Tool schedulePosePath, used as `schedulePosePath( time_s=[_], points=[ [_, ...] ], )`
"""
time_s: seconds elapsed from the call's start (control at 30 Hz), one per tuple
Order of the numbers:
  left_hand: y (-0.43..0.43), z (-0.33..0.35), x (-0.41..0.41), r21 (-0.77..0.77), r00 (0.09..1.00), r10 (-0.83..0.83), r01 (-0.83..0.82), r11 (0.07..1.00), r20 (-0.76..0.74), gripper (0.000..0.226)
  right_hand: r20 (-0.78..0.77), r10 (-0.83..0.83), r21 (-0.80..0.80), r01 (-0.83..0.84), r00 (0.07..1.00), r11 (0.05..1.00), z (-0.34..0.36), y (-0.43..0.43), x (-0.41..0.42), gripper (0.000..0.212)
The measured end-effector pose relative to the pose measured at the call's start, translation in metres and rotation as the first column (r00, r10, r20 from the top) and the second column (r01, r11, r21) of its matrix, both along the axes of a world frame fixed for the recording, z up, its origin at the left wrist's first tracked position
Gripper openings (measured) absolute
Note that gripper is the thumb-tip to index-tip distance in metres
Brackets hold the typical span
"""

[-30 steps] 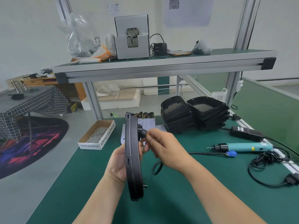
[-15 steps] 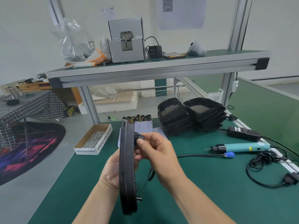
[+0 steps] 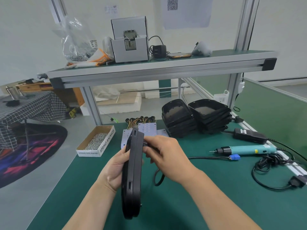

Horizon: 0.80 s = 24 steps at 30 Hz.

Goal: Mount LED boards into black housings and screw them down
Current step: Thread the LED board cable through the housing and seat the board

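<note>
We hold the black housing (image 3: pixel 132 180) on edge above the surface (image 3: pixel 182 205), approx. mid-way, long axis running away from us. Our left hand (image 3: pixel 116 170) grips its left face. Our right hand (image 3: pixel 167 156) pinches a small black fitting (image 3: pixel 145 143) on the right face, nr the far end. LED boards (image 3: pixel 147 128) lie flat just beyond, by the far edge; right hand's nearer, we reckon.

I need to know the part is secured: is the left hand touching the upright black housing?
Touching. In the head view the left hand grips the black housing, palm and fingers flush against its left side, with no gap.
</note>
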<state>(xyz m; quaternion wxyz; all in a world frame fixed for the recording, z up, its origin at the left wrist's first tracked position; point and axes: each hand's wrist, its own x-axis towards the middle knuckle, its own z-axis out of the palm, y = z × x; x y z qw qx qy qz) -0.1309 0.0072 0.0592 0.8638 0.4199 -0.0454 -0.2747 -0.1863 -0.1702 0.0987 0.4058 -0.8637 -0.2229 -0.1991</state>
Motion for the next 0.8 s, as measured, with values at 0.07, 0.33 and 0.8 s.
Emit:
schedulePosePath(
  time_s=[0.07, 0.33, 0.8],
  points=[
    [0.002, -0.005, 0.003, 0.007, 0.999, -0.007, 0.006, 1.0, 0.053, 0.028, -0.032, 0.044, -0.005, -0.044, 0.999, 0.999, 0.0, -0.004, 0.0, 0.016],
    [0.003, 0.004, 0.009, 0.276, 0.943, -0.119, 0.03, 0.961, 0.31, 0.06, -0.51, 0.351, 0.442, -0.112, 0.785, 0.89, -0.012, -0.045, 0.009, 0.04],
    [-0.015, 0.01, -0.009, 0.482, 0.722, -0.19, -0.221, 0.848, 0.665, 0.017, -0.559, 0.03, 0.106, 0.036, 0.829, 0.994, 0.002, -0.046, 0.003, 0.024]
  ],
)
